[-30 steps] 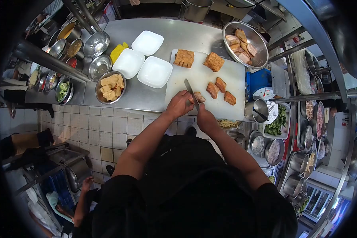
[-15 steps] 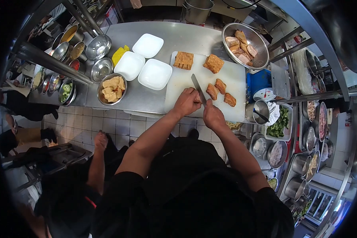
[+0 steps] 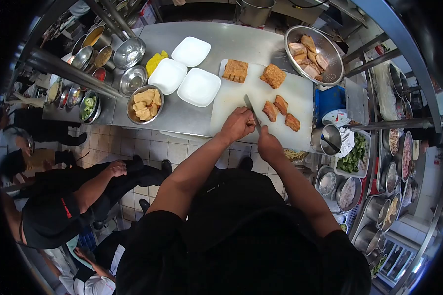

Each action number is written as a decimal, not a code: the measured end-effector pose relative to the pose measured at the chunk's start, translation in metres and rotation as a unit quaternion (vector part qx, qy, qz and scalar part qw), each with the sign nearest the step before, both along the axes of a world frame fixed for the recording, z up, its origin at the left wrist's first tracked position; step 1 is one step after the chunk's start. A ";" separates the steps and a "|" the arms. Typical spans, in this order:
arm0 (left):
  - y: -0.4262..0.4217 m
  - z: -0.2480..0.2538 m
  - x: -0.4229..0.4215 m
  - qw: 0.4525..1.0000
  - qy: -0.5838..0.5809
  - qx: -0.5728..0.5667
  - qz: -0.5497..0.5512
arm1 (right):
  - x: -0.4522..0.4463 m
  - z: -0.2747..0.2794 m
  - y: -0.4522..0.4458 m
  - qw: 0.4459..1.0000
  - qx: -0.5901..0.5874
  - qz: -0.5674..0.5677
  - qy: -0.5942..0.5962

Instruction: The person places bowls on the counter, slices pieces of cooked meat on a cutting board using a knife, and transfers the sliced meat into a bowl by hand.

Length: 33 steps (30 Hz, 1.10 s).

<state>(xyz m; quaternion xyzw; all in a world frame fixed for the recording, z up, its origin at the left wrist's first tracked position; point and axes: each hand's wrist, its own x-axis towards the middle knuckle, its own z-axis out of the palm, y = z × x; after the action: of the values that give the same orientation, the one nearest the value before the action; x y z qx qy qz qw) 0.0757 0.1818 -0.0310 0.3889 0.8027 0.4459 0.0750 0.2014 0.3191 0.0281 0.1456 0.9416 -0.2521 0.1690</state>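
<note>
At the near side of the cutting board, the right hand wields a knife beside the left hand.
The right grip is wrapped about the handle; the left fingers bend close by the blade, though whether they pinch anything I cannot tell. A second ago a slice of meat showed beside the blade; now the left hand covers most of that spot, which suggests the piece is being steadied for cutting. To the blade's right lie three small browned pieces, with two larger browned blocks farther back. Left of the board, three square white dishes sit on the worktop; a colander of meat stands by its far right corner.
</note>
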 end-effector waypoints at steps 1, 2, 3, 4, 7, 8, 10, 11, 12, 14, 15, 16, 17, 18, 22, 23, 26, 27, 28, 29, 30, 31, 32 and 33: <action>0.000 -0.002 0.000 1.000 -0.005 -0.010 0.000 | -0.009 -0.009 -0.003 0.999 -0.008 -0.008 0.034; 0.002 0.000 -0.001 1.000 -0.008 -0.019 0.003 | -0.015 -0.010 -0.002 0.997 -0.014 -0.013 0.069; 0.001 0.001 0.001 1.000 -0.008 -0.020 -0.002 | -0.011 -0.009 -0.001 0.997 -0.015 -0.018 0.070; -0.002 0.001 0.006 1.000 0.008 -0.003 0.012 | -0.002 -0.009 -0.003 0.996 -0.018 -0.024 0.082; 0.005 0.016 0.011 0.998 0.028 0.000 0.059 | 0.016 0.022 0.001 0.994 -0.018 -0.056 0.090; 0.009 0.018 0.014 0.995 0.026 -0.018 0.093 | 0.025 0.031 0.005 0.993 -0.020 -0.081 0.080; 0.018 0.015 0.018 0.995 0.059 -0.012 0.086 | 0.043 0.030 0.017 0.993 -0.019 -0.098 0.068; 0.022 0.012 0.018 0.992 0.095 -0.005 0.081 | 0.051 0.029 0.023 0.992 -0.019 -0.112 0.057; 0.025 0.008 0.016 0.992 0.095 -0.003 0.078 | 0.061 0.027 0.027 0.991 -0.019 -0.110 0.073; 0.024 0.002 0.013 0.998 0.019 -0.043 0.045 | 0.080 0.018 0.035 0.991 -0.016 -0.107 0.081; 0.020 0.002 0.012 0.998 0.017 -0.045 0.043 | 0.089 0.015 0.037 0.991 -0.015 -0.101 0.091; 0.016 0.002 0.009 0.999 0.018 -0.047 0.013 | 0.098 0.012 0.038 0.990 -0.017 -0.103 0.090; 0.010 0.004 0.007 0.998 0.020 -0.049 -0.017 | 0.106 0.015 0.037 0.989 -0.017 -0.118 0.082; 0.004 0.006 0.004 0.998 0.021 -0.050 -0.020 | 0.111 0.017 0.037 0.988 -0.016 -0.134 0.074; -0.007 0.026 -0.001 0.992 -0.004 -0.100 -0.079 | 0.118 0.014 0.044 0.981 -0.026 -0.189 0.033; -0.005 0.031 -0.001 0.990 0.015 -0.111 -0.080 | 0.115 0.012 0.046 0.981 -0.015 -0.188 0.040; 0.034 0.030 -0.012 0.995 0.063 -0.049 -0.063 | 0.105 0.002 0.057 0.983 -0.008 -0.179 0.049; 0.049 0.023 -0.020 0.995 0.065 -0.049 -0.062 | 0.100 0.001 0.060 0.984 -0.012 -0.171 0.049; 0.063 0.017 -0.027 0.992 0.061 -0.074 -0.083 | 0.096 0.000 0.064 0.984 -0.012 -0.171 0.051; 0.073 0.022 -0.032 0.988 0.057 -0.098 -0.103 | 0.090 0.001 0.066 0.983 -0.014 -0.174 0.050; 0.077 0.027 -0.034 0.985 0.010 -0.130 -0.109 | 0.088 0.003 0.067 0.983 -0.016 -0.176 0.048; 0.077 0.031 -0.033 0.986 0.009 -0.130 -0.105 | 0.088 0.006 0.067 0.984 -0.017 -0.172 0.047; 0.073 0.054 -0.030 0.973 -0.013 -0.196 -0.120 | 0.086 0.016 0.065 0.985 -0.009 -0.171 0.037; 0.068 0.067 -0.027 0.955 -0.036 -0.262 -0.136 | 0.083 0.025 0.060 0.985 -0.003 -0.172 0.026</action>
<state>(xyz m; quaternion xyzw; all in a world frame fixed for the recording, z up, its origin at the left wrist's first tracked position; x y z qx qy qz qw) 0.0490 0.2495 0.0355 0.4451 0.8275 0.2189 0.2633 0.2845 0.3793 0.0535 0.2980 0.9061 -0.2836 0.0992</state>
